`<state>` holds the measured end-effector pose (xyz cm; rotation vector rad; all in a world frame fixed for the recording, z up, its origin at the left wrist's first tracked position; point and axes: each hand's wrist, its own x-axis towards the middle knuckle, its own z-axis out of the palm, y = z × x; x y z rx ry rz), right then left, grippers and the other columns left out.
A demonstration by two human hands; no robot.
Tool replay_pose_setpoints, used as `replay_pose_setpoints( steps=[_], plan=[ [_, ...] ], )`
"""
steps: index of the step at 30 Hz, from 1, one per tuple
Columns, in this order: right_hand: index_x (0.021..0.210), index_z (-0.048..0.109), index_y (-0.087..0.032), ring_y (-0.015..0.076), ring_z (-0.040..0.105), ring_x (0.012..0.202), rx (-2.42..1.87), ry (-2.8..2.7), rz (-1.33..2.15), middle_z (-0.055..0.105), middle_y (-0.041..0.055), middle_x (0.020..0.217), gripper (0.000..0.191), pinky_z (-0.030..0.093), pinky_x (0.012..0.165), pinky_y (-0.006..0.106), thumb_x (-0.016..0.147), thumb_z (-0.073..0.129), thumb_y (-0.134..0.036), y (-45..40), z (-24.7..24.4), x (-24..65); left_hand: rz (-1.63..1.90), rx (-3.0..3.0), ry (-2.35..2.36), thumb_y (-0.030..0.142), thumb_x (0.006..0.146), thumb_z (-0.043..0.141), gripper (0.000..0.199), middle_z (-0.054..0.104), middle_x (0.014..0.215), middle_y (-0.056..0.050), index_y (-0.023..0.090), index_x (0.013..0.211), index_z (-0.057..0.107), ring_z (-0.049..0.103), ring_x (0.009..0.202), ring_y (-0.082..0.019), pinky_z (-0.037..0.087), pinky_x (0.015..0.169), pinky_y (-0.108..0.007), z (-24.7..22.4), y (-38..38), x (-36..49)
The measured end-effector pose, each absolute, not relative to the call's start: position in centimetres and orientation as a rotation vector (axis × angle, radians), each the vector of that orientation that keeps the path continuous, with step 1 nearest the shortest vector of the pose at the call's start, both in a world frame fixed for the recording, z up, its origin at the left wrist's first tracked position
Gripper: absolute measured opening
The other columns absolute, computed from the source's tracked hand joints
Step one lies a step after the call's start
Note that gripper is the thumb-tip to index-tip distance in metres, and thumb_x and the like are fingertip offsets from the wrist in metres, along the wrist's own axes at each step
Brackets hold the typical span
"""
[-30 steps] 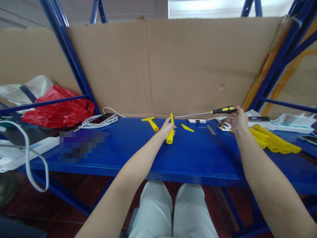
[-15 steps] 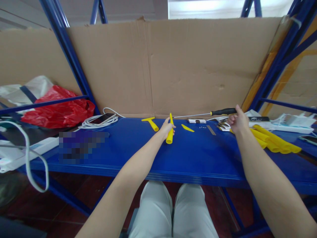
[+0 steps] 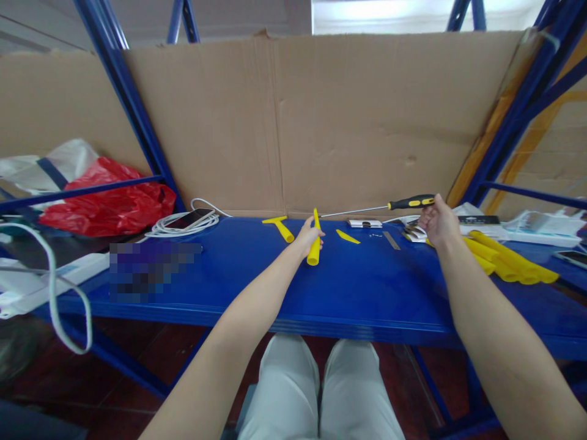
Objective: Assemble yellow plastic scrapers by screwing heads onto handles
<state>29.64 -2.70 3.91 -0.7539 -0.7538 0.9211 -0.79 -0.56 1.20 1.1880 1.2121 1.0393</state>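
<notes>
Left hand (image 3: 307, 238) clasps a yellow scraper (image 3: 313, 255); right hand (image 3: 440, 225) pinches a screwdriver (image 3: 409, 202), its left end apparently touching the scraper.

I have the left hand (image 3: 310, 237) closed around a yellow T-shaped handle (image 3: 313, 254) at the blue bench (image 3: 358, 290). My right hand (image 3: 441, 223) holds a screwdriver (image 3: 410, 202) by its butt end, the shaft reaching to the handle's head; I can't tell whether they touch. Between the hands I see a pointed yellow piece (image 3: 347, 236) and a flat grey strip (image 3: 391, 240); yellow tubes (image 3: 518, 263) lie beside my right wrist.
</notes>
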Motion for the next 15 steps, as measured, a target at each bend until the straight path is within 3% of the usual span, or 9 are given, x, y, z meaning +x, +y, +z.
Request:
replay_pose_setpoints(
  steps=[5, 9, 15],
  plan=[
    [0.060, 0.030, -0.023, 0.0073, 0.026, 0.029, -0.871, -0.621, 0.861, 0.033, -0.0072, 0.038, 0.036, 0.021, 0.028, 0.019, 0.091, 0.047, -0.030, -3.6, 4.6, 28.4, 1.044, 1.189, 1.212, -0.003, 0.078, 0.048, 0.078, 0.055, 0.075, 0.003, 0.030, 0.146, 0.028, 0.045, 0.042, -0.006, 0.038, 0.042, -0.019, 1.2, -0.6, -0.7],
    [0.058, 0.026, -0.024, 0.0073, 0.022, 0.030, -0.892, -0.630, 0.852, 0.026, -0.0075, 0.035, 0.041, 0.019, 0.028, 0.020, 0.091, 0.049, -0.029, -3.7, 4.5, 28.2, 1.052, 1.189, 1.210, -0.002, 0.078, 0.048, 0.078, 0.057, 0.078, 0.002, 0.030, 0.146, 0.028, 0.046, 0.043, -0.007, 0.040, 0.043, -0.020, 1.1, -0.4, -0.8],
    [0.061, 0.040, -0.022, 0.0076, 0.033, 0.034, -0.922, -0.709, 0.897, 0.043, -0.0034, 0.043, 0.036, 0.027, 0.031, 0.019, 0.091, 0.051, -0.038, -3.7, 4.6, 28.6, 1.072, 1.173, 1.226, -0.003, 0.078, 0.049, 0.077, 0.056, 0.076, 0.002, 0.029, 0.145, 0.030, 0.045, 0.042, -0.006, 0.039, 0.042, -0.019, 1.2, -0.3, -1.0]
  ],
)
